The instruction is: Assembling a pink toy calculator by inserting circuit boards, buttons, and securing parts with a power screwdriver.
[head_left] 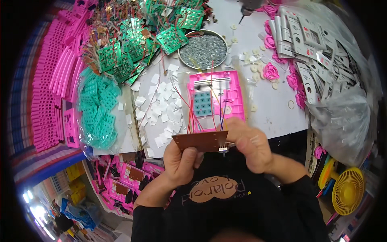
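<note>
My left hand (180, 163) grips a brown circuit board (200, 141) by its left side, thumb on the near face. The board is tilted up in front of my chest, with red, yellow and blue wires running off behind it. At its right edge, beside a small white and metal part (223, 149), my right hand (254, 147) is closed; what its fingertips pinch is hidden. Just beyond the board lies an open pink plastic housing (233, 90) with a blue-grey rubber keypad (202, 103) inside it.
A round tin (183, 56) of small metal screws stands behind the housing. Green circuit boards (131, 42) are heaped at the back left, near white square pieces (163, 109) and bagged teal keypads (98, 107). Pink rings (271, 71) and grey-white panels (310, 76) lie right. A screwdriver (246, 10) hangs above.
</note>
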Demonstrator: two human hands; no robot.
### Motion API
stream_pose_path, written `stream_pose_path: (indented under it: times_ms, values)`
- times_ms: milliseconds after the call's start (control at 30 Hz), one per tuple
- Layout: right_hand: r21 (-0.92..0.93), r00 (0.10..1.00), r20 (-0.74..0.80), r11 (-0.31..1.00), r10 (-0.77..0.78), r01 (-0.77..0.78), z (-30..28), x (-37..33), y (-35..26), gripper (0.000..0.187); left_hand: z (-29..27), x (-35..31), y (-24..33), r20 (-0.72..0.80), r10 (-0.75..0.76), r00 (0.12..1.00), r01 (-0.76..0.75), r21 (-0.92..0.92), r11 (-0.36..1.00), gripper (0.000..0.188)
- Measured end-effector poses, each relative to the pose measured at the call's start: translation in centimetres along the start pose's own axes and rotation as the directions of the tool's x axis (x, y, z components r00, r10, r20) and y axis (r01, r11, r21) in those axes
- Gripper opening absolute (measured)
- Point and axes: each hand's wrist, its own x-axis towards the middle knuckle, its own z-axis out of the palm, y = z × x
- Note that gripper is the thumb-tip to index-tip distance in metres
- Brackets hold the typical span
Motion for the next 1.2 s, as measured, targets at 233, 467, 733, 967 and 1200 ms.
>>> stream_pose_path:
  times_ms: [233,467,733,967,1200]
  values:
    - [-0.105,0.996,-0.082,0.993,0.037,-0.046,-2.4,0.2,-1.2,0.050,-1.2,-1.1,-0.2,0.103,-0.168,0.980,0.140,0.236,0.962,0.029]
    - [0.053,0.967,-0.022,0.966,0.255,-0.254,-2.1,4.1,-0.5,0.010,0.3,-1.4,0.2,-0.009,-0.485,0.875,0.481,0.148,0.864,0.020]
    - [-0.307,0.939,0.017,0.896,0.343,-0.322,-4.5,8.0,2.4,0.016,-0.4,-0.1,-0.9,-0.060,-0.672,0.738,0.672,-0.024,0.740,0.020]
    - [-0.629,0.939,-0.063,0.717,0.338,-0.300,-3.7,10.3,2.7,0.025,-0.4,-0.5,-0.6,-0.060,-0.655,0.754,0.657,0.066,0.751,0.038]
    - [-0.858,0.984,0.081,0.513,0.156,-0.010,-4.0,10.7,3.9,0.040,-2.9,2.3,5.1,-0.084,-0.384,0.919,0.200,0.941,0.273,0.055]
